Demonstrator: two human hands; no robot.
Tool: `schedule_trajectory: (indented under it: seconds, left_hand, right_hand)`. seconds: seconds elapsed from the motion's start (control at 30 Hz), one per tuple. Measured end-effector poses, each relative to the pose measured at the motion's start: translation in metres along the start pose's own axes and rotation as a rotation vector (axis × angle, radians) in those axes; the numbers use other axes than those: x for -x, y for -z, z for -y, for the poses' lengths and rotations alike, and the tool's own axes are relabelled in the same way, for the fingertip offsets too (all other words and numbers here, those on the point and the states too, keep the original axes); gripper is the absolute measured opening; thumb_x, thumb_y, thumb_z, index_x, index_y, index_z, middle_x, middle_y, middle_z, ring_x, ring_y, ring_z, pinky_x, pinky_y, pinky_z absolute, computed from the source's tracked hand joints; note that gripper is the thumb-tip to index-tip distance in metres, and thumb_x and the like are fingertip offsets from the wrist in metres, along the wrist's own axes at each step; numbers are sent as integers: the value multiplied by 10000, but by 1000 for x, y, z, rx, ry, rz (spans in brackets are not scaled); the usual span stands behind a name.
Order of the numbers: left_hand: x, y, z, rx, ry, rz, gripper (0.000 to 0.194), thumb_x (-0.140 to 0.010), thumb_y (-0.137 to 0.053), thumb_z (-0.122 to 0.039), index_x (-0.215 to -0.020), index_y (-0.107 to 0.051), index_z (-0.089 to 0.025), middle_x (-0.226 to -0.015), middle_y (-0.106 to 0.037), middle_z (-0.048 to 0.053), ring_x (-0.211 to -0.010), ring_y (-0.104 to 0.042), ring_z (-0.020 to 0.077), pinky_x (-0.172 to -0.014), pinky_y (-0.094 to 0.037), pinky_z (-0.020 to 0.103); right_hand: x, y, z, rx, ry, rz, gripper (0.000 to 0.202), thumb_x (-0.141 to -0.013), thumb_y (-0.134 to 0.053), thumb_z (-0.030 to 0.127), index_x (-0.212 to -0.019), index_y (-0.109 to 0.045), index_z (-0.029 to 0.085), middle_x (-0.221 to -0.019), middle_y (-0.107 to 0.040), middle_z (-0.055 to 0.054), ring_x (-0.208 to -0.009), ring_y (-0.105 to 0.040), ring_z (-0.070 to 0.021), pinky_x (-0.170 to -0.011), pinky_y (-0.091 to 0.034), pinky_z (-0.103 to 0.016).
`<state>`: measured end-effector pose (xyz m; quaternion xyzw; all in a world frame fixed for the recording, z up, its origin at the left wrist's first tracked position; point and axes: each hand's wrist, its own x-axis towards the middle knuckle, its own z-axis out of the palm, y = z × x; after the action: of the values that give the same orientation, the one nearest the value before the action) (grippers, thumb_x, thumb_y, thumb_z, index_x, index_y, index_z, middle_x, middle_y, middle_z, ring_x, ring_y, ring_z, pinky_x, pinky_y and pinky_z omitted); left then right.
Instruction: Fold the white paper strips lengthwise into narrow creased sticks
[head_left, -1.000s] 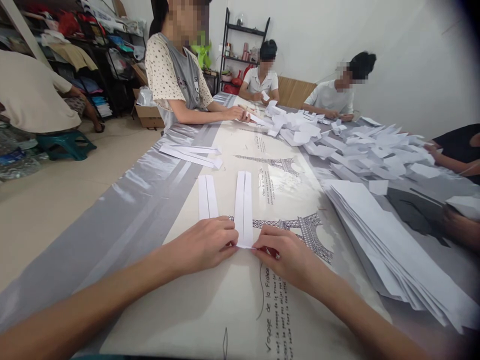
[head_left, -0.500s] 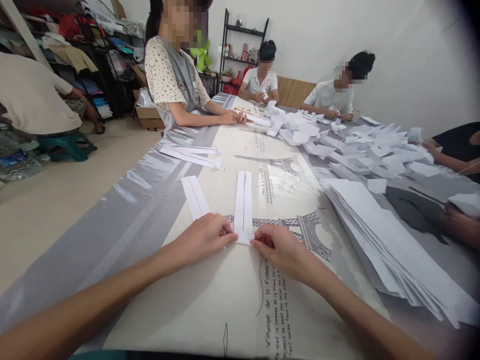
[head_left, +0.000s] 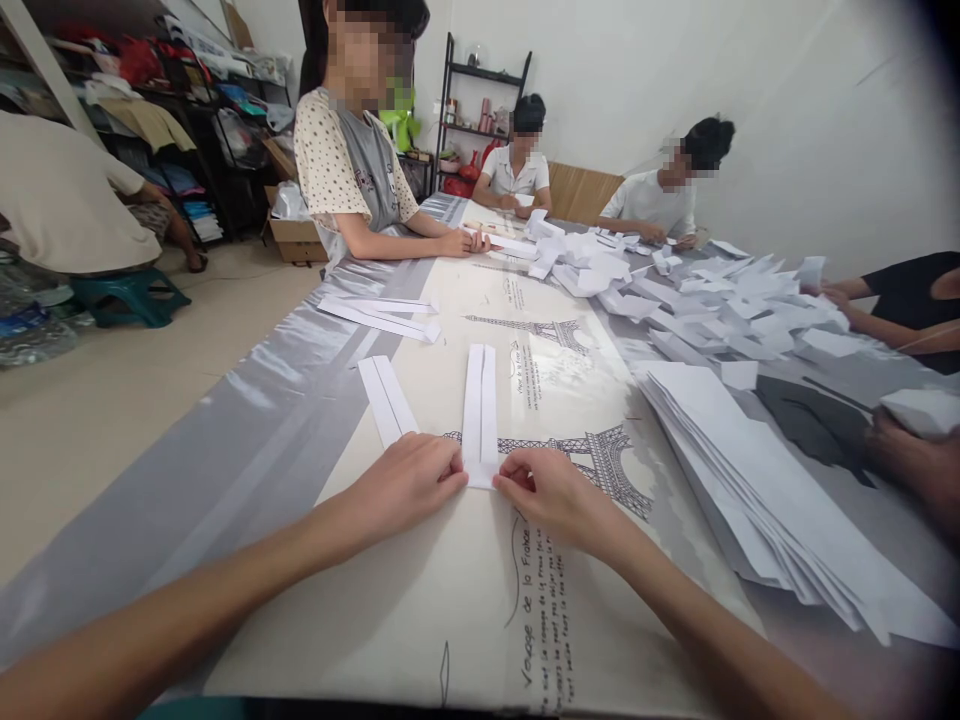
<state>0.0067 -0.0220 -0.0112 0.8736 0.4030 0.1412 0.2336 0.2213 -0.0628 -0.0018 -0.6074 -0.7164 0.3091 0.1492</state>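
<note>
Since a second ago, the second strip (head_left: 385,398) has swung from pointing nearly at twelve o'clock to slanting toward eleven, and the near end of the folded strip (head_left: 478,420) now shows a plain band below its lengthwise slit. The folded strip lies flat on the covered desk (head_left: 225,480), straight ahead of the wearer, its long side running toward twelve. The left hand (head_left: 409,480) has its fingers narrowed on the near left corner; the right hand (head_left: 551,490) has its fingers pinched together at the near right corner. Taking the folded strip as the clock's centre, the second strip is at nine to ten, partly behind the left hand. Two more strips (head_left: 379,315) lie crosswise at ten to eleven. A printed tower (head_left: 611,465) on the cover is at three, and beyond it a stack of sheets (head_left: 742,480). A loose heap of white paper (head_left: 712,295) spreads at two. A co-worker in a dotted-sleeve shirt (head_left: 367,180) stands at eleven, both hands on a strip.
</note>
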Motion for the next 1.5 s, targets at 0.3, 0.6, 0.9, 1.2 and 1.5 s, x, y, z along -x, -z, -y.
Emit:
schedule_trajectory:
  seconds: [0.3,0.6,0.9,1.2,1.5]
  left_hand:
    - [4,-1,-5,-79,-3,8,254,-971,-453,-244,-720,-428,-207,-720,-566,-10,-650,-511,166,-632,-367,308]
    - [14,-24,-27,-689,-368,-215,340,-820,-354,94,-892,-591,-138,-924,-643,102,-857,-598,248,-761,-504,380]
    - [26,-34,-32,-956,-511,-196,362,-835,-430,87,-1071,-685,-14,-876,-687,148,-783,-643,250,-705,-541,364]
    - [26,-33,-37,-953,-499,-67,240,-813,-550,-4,-968,-723,-64,-929,-686,161,-824,-621,277,-725,-503,406]
    - [27,-33,-31,-927,-506,-204,252,-794,-558,-22,-955,-744,-72,-913,-728,140,-855,-651,258,-767,-519,370]
  right_hand:
    - [-5,0,3,61,-17,-1,235,-888,-504,216,-653,-498,219,-579,-526,27,-527,-451,-135,-489,-278,-283]
    - [-5,-5,4,154,-31,-33,235,-912,-510,230,-681,-471,229,-631,-575,8,-559,-486,-155,-498,-306,-295]
    - [-7,-5,-2,198,-6,-44,249,-942,-514,268,-698,-512,220,-641,-605,-2,-567,-503,-156,-496,-304,-298]
    - [2,-10,-6,307,95,-188,116,-968,-596,261,-872,-586,196,-809,-648,-24,-617,-526,-153,-523,-352,-285]
    - [7,-12,-17,633,792,-299,255,-954,-487,-28,-1092,-663,94,-1028,-714,-108,-879,-628,-215,-795,-561,-363]
